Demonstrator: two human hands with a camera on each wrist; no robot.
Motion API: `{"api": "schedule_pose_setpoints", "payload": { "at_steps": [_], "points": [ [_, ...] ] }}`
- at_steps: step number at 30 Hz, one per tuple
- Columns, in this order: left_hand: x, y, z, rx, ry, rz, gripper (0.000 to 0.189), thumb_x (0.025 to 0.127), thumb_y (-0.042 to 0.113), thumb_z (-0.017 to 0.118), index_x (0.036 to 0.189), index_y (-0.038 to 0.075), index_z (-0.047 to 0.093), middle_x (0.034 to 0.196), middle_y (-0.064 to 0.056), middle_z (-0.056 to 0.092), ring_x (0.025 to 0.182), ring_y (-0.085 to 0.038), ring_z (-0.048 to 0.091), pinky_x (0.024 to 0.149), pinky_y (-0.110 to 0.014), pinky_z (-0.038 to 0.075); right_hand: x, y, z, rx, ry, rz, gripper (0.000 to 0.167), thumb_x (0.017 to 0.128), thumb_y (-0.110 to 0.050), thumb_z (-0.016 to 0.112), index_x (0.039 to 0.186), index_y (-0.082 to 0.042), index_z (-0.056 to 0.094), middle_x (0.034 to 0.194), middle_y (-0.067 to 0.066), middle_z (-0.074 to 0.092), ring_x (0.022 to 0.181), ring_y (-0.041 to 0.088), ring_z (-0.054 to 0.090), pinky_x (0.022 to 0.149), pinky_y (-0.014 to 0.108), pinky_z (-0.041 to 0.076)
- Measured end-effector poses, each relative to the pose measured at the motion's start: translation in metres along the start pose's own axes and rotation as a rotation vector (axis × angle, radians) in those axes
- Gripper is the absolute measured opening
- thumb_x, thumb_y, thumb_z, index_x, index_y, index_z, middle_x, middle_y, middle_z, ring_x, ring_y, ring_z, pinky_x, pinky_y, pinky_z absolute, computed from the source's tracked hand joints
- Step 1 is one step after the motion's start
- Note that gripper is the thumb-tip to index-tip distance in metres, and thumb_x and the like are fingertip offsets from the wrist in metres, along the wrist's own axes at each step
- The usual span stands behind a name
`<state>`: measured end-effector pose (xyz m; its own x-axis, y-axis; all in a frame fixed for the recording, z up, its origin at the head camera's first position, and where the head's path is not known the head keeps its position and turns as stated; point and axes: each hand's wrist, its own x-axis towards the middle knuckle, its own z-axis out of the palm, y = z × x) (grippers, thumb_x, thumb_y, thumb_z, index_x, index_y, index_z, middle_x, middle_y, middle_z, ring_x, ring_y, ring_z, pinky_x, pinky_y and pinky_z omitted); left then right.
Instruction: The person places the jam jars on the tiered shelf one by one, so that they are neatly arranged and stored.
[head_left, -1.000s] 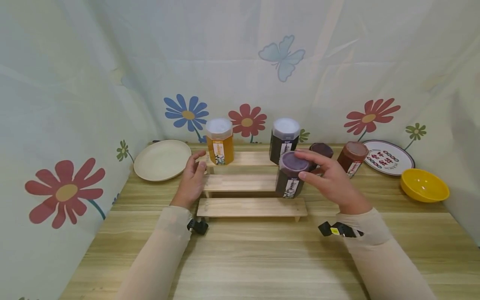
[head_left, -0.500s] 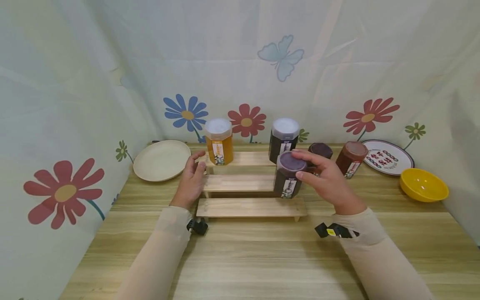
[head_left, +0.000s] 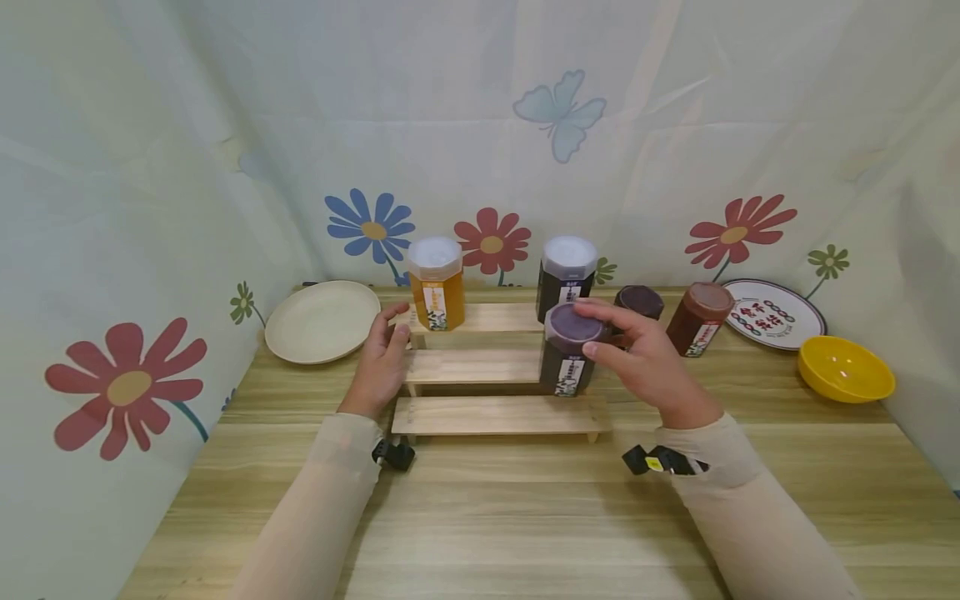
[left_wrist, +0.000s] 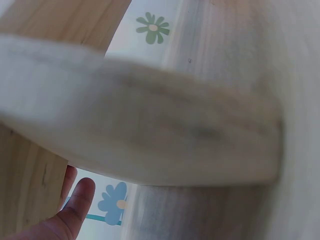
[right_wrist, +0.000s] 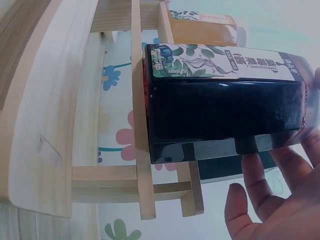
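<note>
My right hand (head_left: pixel 651 362) grips a dark jar (head_left: pixel 564 367) with a purple lid by its upper part, thumb and fingers around the lid area. The jar stands upright at the right end of the middle step of a three-step wooden rack (head_left: pixel 495 414). In the right wrist view the jar's base (right_wrist: pixel 150 110) meets the step's edge. My left hand (head_left: pixel 380 367) is at the rack's left end, fingers loosely bent beside the upper steps; whether they touch it I cannot tell. On the top step stand an amber jar (head_left: pixel 437 292) and a white-lidded dark jar (head_left: pixel 555 287).
Right of the rack stand another purple-lidded jar (head_left: pixel 639 302), partly hidden by my hand, and a red-brown jar (head_left: pixel 699 321). Farther right are a patterned plate (head_left: pixel 776 310) and a yellow bowl (head_left: pixel 846 371). A cream plate (head_left: pixel 322 321) lies at the left.
My right hand has shifted slightly left with the purple-lidded jar along the middle step. My left hand stays at the rack's left end.
</note>
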<state>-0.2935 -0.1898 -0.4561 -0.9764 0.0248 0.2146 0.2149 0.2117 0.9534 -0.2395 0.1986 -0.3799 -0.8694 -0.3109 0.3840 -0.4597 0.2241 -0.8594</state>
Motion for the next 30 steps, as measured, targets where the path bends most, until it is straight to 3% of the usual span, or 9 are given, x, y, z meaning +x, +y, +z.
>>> {"api": "schedule_pose_setpoints", "payload": {
  "at_steps": [13, 21, 26, 30],
  "points": [
    [0.001, -0.003, 0.000, 0.017, 0.011, 0.013, 0.044, 0.116, 0.028, 0.039, 0.158, 0.015, 0.039, 0.162, -0.011, 0.039, 0.138, -0.035, 0.046, 0.115, -0.055, 0.037, 0.001, 0.002, 0.007, 0.106, -0.016, 0.006, 0.046, 0.100, 0.003, 0.064, 0.145, 0.002, 0.059, 0.158, 0.021, 0.049, 0.122, 0.011, 0.061, 0.094, 0.021, 0.055],
    [0.000, -0.003, 0.000, 0.023, 0.016, -0.003, 0.043, 0.116, 0.029, 0.039, 0.158, 0.020, 0.039, 0.160, -0.015, 0.041, 0.137, -0.036, 0.047, 0.113, -0.055, 0.039, 0.002, 0.006, 0.013, 0.207, -0.037, -0.015, 0.047, 0.100, 0.005, 0.061, 0.147, 0.002, 0.057, 0.158, 0.016, 0.048, 0.124, 0.014, 0.062, 0.098, 0.024, 0.055],
    [0.000, -0.003, 0.000, 0.021, 0.014, -0.005, 0.043, 0.116, 0.029, 0.039, 0.158, 0.019, 0.039, 0.162, -0.014, 0.040, 0.138, -0.036, 0.046, 0.114, -0.055, 0.037, 0.002, 0.009, 0.015, 0.202, -0.029, -0.024, 0.048, 0.099, 0.006, 0.062, 0.147, 0.002, 0.056, 0.159, 0.014, 0.049, 0.126, 0.013, 0.061, 0.098, 0.023, 0.055],
    [0.001, -0.002, 0.000, 0.015, 0.015, -0.001, 0.043, 0.116, 0.029, 0.039, 0.158, 0.018, 0.039, 0.161, -0.015, 0.041, 0.137, -0.035, 0.047, 0.113, -0.055, 0.038, 0.003, 0.008, 0.017, 0.204, -0.026, -0.038, 0.049, 0.099, 0.006, 0.061, 0.148, 0.003, 0.055, 0.157, 0.021, 0.048, 0.124, 0.014, 0.062, 0.097, 0.024, 0.055]
  ]
}}
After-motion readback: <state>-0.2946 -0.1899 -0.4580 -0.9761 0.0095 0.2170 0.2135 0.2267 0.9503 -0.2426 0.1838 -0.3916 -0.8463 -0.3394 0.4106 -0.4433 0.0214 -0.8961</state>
